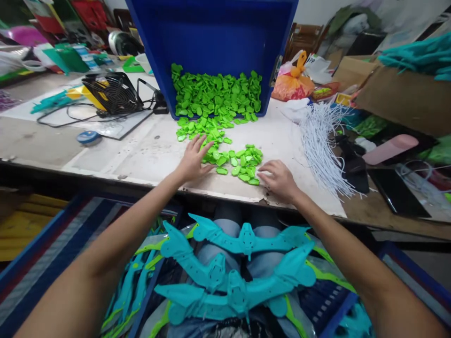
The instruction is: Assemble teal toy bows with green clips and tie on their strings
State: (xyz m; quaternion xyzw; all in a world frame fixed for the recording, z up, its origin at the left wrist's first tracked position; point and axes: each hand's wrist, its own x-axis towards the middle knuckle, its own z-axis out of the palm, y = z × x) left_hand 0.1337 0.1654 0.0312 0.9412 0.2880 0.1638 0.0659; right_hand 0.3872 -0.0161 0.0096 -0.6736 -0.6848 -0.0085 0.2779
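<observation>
Many small bright green plastic pieces [243, 162] lie spread on the worktable [151, 150]. They trail back to a larger heap [218, 96] inside a blue bin [225, 37] tipped toward me. My left hand [193, 159] rests at the left side of the loose pieces, its fingers spread and touching or just over some. On the right side of the small pile is my right hand [278, 178], its fingers bent and the tips beside the pieces; whether a piece is between them I cannot make out. Across my lap lie several turquoise bow-shaped plastic parts [236, 295] with green edges.
A black fan [112, 94] with a cable stands at left, near a blue round tape-like item [88, 137]. To the right lie a bundle of white strings [324, 145], a pink bottle [391, 149], a dark phone [398, 192] and a cardboard box [398, 94].
</observation>
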